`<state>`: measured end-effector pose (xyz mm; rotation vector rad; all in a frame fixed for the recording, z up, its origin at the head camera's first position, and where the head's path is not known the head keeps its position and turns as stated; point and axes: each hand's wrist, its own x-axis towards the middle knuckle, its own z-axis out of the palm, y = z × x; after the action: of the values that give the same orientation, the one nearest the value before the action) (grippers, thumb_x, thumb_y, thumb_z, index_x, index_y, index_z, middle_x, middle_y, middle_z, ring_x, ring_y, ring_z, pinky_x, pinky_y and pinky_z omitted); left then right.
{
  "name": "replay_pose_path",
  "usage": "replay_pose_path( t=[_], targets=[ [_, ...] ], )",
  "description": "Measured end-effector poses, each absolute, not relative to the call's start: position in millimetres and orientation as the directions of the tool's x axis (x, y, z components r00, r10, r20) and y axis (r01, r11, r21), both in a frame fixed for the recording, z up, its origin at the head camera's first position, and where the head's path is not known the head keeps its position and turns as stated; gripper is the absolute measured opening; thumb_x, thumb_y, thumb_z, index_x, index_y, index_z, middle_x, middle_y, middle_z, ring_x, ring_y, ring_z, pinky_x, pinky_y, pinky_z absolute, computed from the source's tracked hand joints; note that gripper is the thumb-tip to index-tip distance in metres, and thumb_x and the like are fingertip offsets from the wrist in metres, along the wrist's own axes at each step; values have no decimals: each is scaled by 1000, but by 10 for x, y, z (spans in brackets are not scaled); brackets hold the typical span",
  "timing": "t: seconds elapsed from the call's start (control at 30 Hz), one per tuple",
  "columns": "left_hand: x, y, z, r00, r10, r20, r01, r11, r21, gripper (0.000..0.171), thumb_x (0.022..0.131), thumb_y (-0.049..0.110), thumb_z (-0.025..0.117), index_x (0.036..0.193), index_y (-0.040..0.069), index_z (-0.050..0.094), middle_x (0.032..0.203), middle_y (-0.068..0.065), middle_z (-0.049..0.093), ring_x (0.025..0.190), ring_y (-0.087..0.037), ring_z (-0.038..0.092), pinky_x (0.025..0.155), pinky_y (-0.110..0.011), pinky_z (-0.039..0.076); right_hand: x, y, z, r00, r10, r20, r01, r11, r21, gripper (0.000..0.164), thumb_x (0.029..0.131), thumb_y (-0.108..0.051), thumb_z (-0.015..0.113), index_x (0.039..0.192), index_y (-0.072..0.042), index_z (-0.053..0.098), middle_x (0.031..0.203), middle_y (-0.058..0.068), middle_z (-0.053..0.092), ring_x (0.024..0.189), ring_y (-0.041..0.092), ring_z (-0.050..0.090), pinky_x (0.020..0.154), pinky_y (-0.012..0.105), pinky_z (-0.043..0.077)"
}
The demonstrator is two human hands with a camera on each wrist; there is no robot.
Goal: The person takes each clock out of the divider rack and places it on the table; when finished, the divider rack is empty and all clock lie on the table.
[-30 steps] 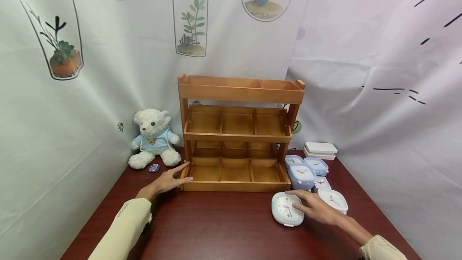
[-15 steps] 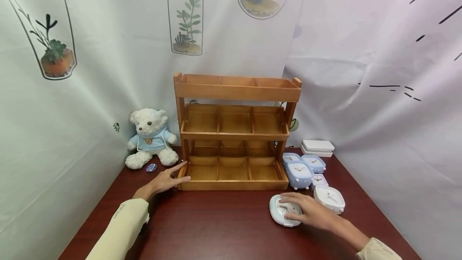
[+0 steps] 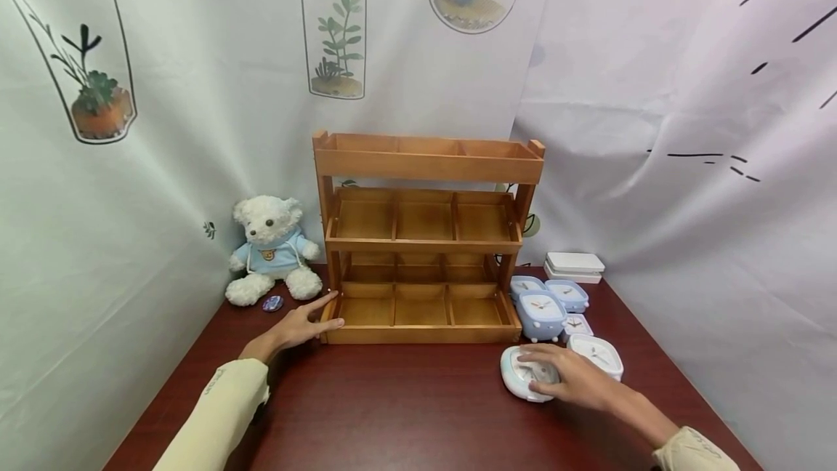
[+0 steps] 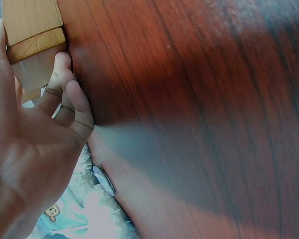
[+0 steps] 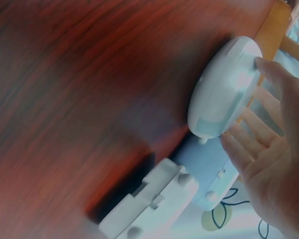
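Observation:
My right hand (image 3: 572, 376) spans a rounded pale-blue and white alarm clock (image 3: 516, 376). Its fingers and thumb lie over the clock's face toward opposite edges. In the right wrist view, the clock (image 5: 222, 94) shows its rounded side, with the thumb on its rim and the fingers on the face side. My left hand (image 3: 294, 329) rests on the left end of a tiered wooden rack (image 3: 425, 336), thumb and index finger straight and spread apart. The left wrist view shows the other fingers (image 4: 80, 99) bent beside the rack's end (image 4: 35, 42).
Several blue and white alarm clocks (image 3: 543, 311) cluster right of the rack, with a white clock (image 3: 596, 355) just beyond the right hand. Flat white boxes (image 3: 574, 266) lie behind. A white teddy bear (image 3: 268, 246) and a small blue disc (image 3: 272, 304) are on the left.
My right hand has closed further over the clock face, and the clock has shifted slightly right and away from me. The left hand stays on the rack; the head view shifts slightly.

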<state>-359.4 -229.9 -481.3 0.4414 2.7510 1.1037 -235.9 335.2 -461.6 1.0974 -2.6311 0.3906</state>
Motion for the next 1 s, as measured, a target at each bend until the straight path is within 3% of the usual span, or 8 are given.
replay_pose_path(
  t=[0.37, 0.6, 1.0],
  targets=[
    [-3578, -2290, -4804, -946, 324, -26, 216, 688, 693, 84, 96, 58, 68, 165, 26, 33, 163, -29, 31, 142, -52, 41, 107, -68, 38, -2444, 3543, -4591, -740, -614, 274, -667, 720, -191, 41, 93, -31, 81, 129, -13, 73, 136, 10, 67, 120, 34, 66, 93, 49, 54],
    [-3564, -2312, -4809, -946, 324, -24, 217, 687, 694, 85, 96, 57, 68, 165, 24, 32, 164, -29, 31, 142, -52, 41, 107, -68, 38, -2495, 3589, -4577, -775, -583, 243, -629, 749, -207, 40, 92, -30, 81, 128, -14, 74, 135, 8, 68, 120, 33, 66, 94, 48, 54],
    [-3493, -2299, -4883, -961, 275, 36, 223, 691, 688, 82, 96, 59, 67, 163, 23, 37, 161, -29, 35, 138, -50, 46, 108, -66, 38, -2496, 3609, -4644, -735, -601, 314, -668, 722, -182, 39, 89, -26, 83, 125, -14, 75, 132, 8, 69, 118, 30, 67, 92, 43, 55]
  ],
)
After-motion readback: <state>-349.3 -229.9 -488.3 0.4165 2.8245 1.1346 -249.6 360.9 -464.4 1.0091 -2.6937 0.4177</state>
